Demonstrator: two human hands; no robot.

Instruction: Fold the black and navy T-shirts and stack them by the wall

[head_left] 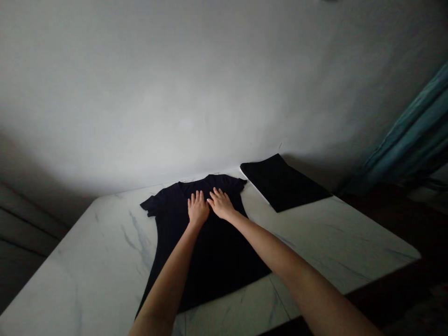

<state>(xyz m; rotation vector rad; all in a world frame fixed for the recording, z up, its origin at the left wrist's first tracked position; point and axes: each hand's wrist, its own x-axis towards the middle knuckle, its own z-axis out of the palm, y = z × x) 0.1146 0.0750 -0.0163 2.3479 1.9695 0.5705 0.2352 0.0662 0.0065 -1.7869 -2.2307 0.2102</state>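
A dark short-sleeved T-shirt (pixel 217 261) lies spread out on the table, its neckline toward the wall and its hem toward me. My left hand (pixel 198 207) rests on the upper chest of the shirt, palm down with fingers stretched out. Beside it, close to touching, my right hand (pixel 220 203) also lies flat on the cloth just below the neckline, fingers spread. Neither hand grips anything. Both short sleeves stick out to the sides, and my forearms cover parts of the shirt's body.
A folded black cloth (pixel 285 184) lies on the table to the right, against the wall. The white marbled table (pixel 101 261) has angled corners. A pale wall (pixel 182 93) rises behind it. A teal curtain (pixel 409 130) hangs at the far right.
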